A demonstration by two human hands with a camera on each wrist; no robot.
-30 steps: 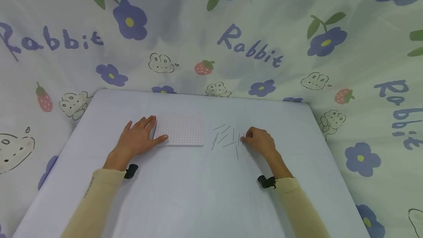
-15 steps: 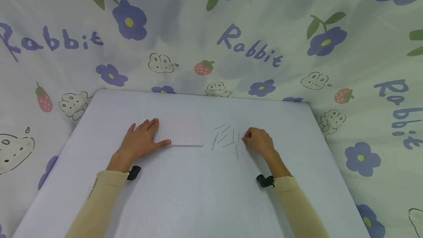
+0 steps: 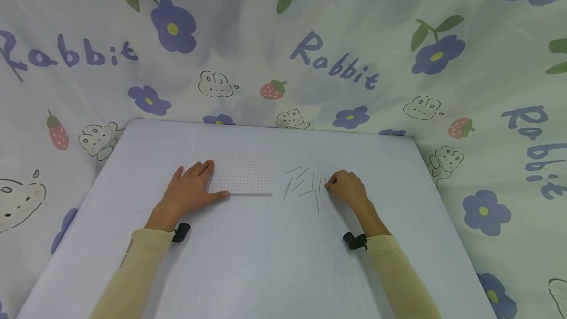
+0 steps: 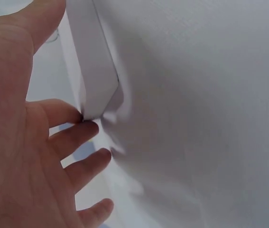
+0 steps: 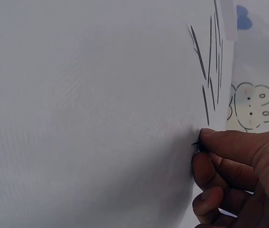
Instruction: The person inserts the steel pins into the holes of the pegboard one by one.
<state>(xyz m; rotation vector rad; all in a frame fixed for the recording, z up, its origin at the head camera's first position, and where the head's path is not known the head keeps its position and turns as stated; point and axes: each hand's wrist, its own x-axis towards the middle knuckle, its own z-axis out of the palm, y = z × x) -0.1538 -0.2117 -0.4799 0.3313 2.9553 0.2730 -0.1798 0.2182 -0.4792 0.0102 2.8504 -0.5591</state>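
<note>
Stick (image 5: 195,143), pinched in the right hand (image 3: 349,188), points roughly away from the person; board (image 3: 241,175) lies leftward, past loose sticks (image 5: 198,53), touching the spread left hand (image 3: 188,191).

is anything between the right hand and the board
Yes: several loose sticks lie flat on the table between the right hand and the board. They look low enough to pass over. The left hand is on the board's opposite side.

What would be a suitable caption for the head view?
Left hand touching a white dotted board, right hand pinching a thin stick near scattered sticks.
</note>
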